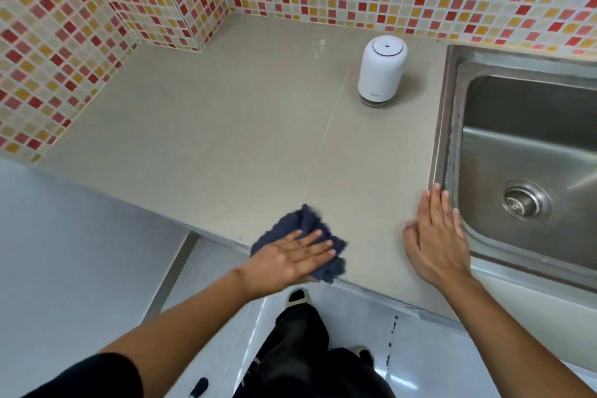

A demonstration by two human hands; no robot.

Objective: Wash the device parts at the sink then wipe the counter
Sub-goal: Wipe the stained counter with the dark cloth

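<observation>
Our outstretched left hand (pixel 290 257) presses the blurred, probably navy cloth (pixel 305 220) at the surface (pixel 226 139) edge; our right hand (pixel 436 236) rests flat, empty, rightward.

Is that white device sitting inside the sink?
No, the white device stands upright on the counter, just left of the sink, whose basin holds only its drain.
</observation>
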